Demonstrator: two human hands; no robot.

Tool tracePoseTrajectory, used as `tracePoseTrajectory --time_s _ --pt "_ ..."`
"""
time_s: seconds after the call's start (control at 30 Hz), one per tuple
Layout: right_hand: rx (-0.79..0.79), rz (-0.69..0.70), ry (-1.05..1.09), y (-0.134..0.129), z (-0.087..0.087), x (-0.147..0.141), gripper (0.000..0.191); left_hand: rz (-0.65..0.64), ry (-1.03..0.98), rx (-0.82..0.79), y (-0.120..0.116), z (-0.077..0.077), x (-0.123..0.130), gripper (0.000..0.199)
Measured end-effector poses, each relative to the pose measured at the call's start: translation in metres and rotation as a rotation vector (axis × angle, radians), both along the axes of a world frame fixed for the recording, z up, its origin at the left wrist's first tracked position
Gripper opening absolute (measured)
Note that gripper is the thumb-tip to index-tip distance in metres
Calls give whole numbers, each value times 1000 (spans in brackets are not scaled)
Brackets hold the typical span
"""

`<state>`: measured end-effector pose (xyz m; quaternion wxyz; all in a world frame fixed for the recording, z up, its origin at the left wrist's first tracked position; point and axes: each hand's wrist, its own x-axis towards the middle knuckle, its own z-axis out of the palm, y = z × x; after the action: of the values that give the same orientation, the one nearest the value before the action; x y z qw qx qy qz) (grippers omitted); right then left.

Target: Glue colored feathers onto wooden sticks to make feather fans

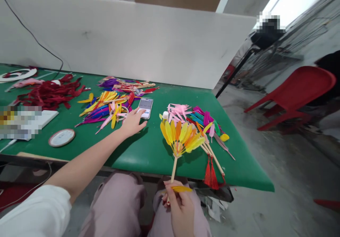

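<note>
My right hand [180, 205] is closed around the wooden handle of a feather fan [181, 136] with yellow and orange feathers, held upright at the table's front edge. A loose yellow feather [182, 189] is also pinched in that hand. My left hand [133, 121] reaches across the table, fingers stretched out, a fingertip at the lit screen of a smartphone [146, 108]. Left of this hand lies a pile of yellow, purple and pink feathers [106, 106]. Behind the fan are pink feathers [178, 112], a small white-capped bottle [165, 115] and wooden sticks with red tassels [211, 173].
Dark red ribbons [50, 92] are heaped at the left of the green table [132, 155], near a round white lid [62, 138]. A white panel [132, 42] stands along the back. A red chair [294, 88] is on the right, beside a black stand [236, 70].
</note>
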<state>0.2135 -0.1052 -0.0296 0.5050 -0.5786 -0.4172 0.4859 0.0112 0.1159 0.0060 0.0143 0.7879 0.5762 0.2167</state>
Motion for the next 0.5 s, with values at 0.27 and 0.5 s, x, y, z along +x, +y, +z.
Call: tracePoseTrajectory --time_s 0.27,0.5 --pt "-8 20 -3 3 -3 0 27 -50 24 26 18 -13 -5 45" --pt "-15 19 30 5 -10 -2 28 -75 83 -6 22 -11 -2 45"
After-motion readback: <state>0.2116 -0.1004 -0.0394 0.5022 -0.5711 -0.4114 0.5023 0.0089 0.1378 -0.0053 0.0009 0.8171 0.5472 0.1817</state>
